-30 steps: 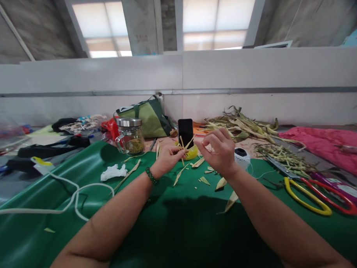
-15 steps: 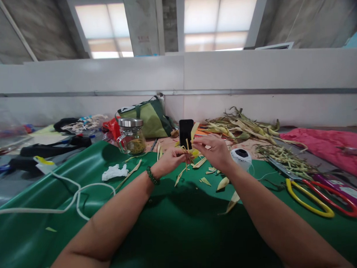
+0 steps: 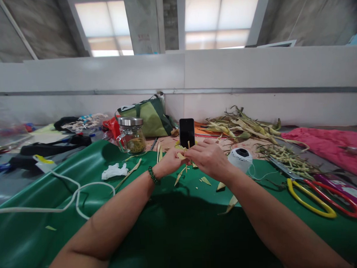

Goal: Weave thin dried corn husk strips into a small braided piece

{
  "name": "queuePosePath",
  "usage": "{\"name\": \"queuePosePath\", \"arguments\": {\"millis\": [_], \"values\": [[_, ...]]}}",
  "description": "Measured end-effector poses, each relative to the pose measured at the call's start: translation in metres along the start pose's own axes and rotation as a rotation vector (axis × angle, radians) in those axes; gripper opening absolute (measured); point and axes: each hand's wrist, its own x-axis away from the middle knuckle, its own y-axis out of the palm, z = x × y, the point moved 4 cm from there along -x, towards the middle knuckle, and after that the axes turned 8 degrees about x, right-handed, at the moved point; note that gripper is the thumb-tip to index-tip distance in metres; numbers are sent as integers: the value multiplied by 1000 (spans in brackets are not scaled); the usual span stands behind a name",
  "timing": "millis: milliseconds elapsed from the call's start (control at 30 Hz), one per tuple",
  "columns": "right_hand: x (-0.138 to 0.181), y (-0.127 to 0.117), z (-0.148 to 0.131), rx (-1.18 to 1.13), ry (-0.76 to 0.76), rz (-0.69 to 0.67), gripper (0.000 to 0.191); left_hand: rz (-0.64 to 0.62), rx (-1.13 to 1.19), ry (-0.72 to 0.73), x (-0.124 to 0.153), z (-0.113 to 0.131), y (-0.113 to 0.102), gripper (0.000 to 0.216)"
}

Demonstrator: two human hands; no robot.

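My left hand (image 3: 172, 159), with a green bead bracelet at the wrist, is closed on a small bundle of pale corn husk strips (image 3: 181, 154). My right hand (image 3: 207, 156) meets it at the same bundle, its fingertips pinched on a husk strip and its back partly covering the work. Thin ends of husk stick up and hang down between the hands. Loose husk pieces (image 3: 206, 181) lie on the green mat (image 3: 175, 220) below. Just behind the hands a black phone (image 3: 187, 130) stands upright. A spool of white thread (image 3: 240, 159) is beside my right wrist.
Large scissors (image 3: 311, 197) with yellow and red handles lie at the right, near dried stalks (image 3: 287, 159). A husk pile (image 3: 242, 126) sits at the back. To the left are a glass jar (image 3: 132, 137), a green bag (image 3: 150, 117), crumpled white tissue (image 3: 114, 171) and a white cable (image 3: 64, 211).
My right hand has come down and left against my left hand. The wide husk strip it held up is now lowered to the bundle. The left hand has turned slightly.
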Motion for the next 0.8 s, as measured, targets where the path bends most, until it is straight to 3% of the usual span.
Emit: {"name": "queuePosePath", "arguments": {"millis": [100,200,333,400,533,800], "values": [[0,-4,-2,-12,-36,-12,17,4,7,-15,-1,-2,-1,21],[0,-9,-3,-199,-7,22,19,28,36,-60,-1,-5,-3,15],[2,-2,2,-689,206,-13,20,42,107,-64,-1,-5,-5,20],[3,5,7,-807,325,-35,18,44,132,-82,-1,-5,-6,22],[5,12,18,-703,450,-40,19,47,154,-139,0,-7,-6,19],[4,17,20,-523,399,-77,19,96,41,-69,0,-3,-4,18]]}}
